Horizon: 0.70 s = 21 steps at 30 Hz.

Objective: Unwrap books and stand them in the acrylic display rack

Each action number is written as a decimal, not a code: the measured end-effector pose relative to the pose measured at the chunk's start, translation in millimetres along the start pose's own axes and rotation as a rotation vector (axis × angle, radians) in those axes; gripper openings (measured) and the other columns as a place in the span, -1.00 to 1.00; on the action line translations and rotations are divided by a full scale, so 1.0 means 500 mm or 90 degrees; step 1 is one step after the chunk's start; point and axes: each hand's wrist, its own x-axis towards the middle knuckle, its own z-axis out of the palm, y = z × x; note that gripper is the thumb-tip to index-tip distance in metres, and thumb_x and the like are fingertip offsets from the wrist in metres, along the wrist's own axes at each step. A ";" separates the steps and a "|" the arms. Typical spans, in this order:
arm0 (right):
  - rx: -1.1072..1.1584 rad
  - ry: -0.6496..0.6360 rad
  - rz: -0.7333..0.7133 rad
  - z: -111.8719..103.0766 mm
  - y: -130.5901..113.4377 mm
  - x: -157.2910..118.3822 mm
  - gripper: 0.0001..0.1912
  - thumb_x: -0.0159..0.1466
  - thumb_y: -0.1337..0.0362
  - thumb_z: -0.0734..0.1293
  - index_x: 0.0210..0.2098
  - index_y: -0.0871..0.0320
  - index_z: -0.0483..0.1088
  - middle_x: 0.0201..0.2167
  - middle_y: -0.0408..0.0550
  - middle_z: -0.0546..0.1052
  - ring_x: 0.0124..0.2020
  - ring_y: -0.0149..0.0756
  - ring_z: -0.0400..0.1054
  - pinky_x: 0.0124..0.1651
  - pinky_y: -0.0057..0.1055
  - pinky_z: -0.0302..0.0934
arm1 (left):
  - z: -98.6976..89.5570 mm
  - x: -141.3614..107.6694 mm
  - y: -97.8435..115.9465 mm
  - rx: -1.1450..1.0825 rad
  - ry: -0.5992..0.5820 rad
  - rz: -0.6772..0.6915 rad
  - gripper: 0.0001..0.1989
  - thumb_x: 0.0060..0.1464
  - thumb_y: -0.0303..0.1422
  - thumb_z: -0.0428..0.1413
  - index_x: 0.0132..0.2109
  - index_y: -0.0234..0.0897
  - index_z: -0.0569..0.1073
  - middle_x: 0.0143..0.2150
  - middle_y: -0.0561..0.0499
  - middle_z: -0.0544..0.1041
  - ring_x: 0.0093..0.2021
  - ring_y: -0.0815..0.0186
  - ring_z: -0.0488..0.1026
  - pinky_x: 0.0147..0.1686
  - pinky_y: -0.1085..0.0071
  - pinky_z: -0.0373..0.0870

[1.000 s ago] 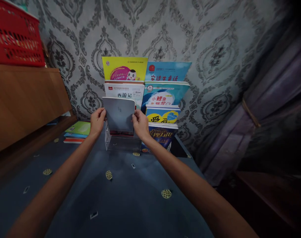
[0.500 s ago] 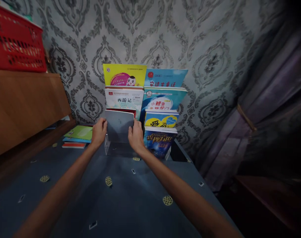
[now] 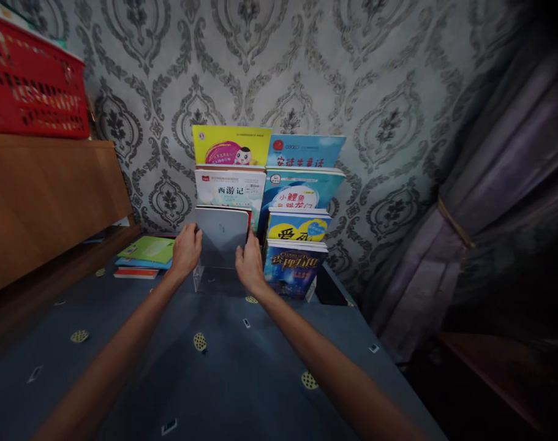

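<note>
A grey-blue book stands upright in the left column of a clear tiered rack. My left hand holds its left edge, fingers closed. On the right edge, my right hand grips it with thumb and fingers. Directly behind it shows the red edge of another book. Farther back are a white book and a yellow book. The right column holds a dark blue book, a yellow-and-blue book, a teal book and a light blue book.
A green book lies on a small stack at the left of the dark blue patterned tablecloth. A red basket sits on a wooden cabinet at the far left. A tied curtain hangs at the right.
The grey-blue book sits slightly straighter against the books behind it, and both my hands have moved slightly with it. The view has tilted up a little.
</note>
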 end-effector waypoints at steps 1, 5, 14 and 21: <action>0.002 0.004 0.002 0.004 0.003 -0.002 -0.34 0.30 0.36 0.12 0.37 0.43 0.07 0.23 0.39 0.36 0.32 0.06 0.20 0.37 0.07 0.08 | 0.001 0.000 0.001 0.008 -0.001 0.000 -0.84 0.26 -0.29 -0.11 -0.28 -0.18 0.29 -0.26 -0.10 0.44 -0.16 0.10 0.42 -0.08 0.21 0.36; 0.008 0.016 0.000 0.016 0.011 -0.008 -0.34 0.30 0.36 0.11 0.38 0.40 0.08 0.27 0.38 0.32 0.36 0.09 0.15 0.39 0.12 0.03 | 0.002 0.000 0.005 0.050 -0.005 -0.006 -0.82 0.29 -0.31 -0.14 -0.24 -0.20 0.31 -0.23 -0.14 0.46 -0.14 0.08 0.45 -0.07 0.19 0.37; -0.013 -0.009 -0.015 0.006 0.007 -0.010 -0.34 0.30 0.35 0.12 0.38 0.39 0.09 0.20 0.38 0.37 0.25 0.14 0.25 0.33 0.14 0.11 | -0.009 0.006 0.017 0.103 -0.038 -0.033 -0.76 0.30 -0.36 -0.19 -0.20 -0.25 0.35 -0.17 -0.22 0.49 -0.10 0.02 0.48 -0.09 0.18 0.37; -0.006 -0.009 -0.023 0.009 0.016 -0.016 -0.34 0.30 0.36 0.12 0.38 0.41 0.09 0.23 0.39 0.36 0.30 0.11 0.21 0.35 0.12 0.11 | -0.014 0.004 0.020 0.106 -0.045 -0.042 -0.75 0.32 -0.35 -0.19 -0.17 -0.26 0.36 -0.15 -0.22 0.50 -0.07 0.03 0.49 -0.08 0.20 0.36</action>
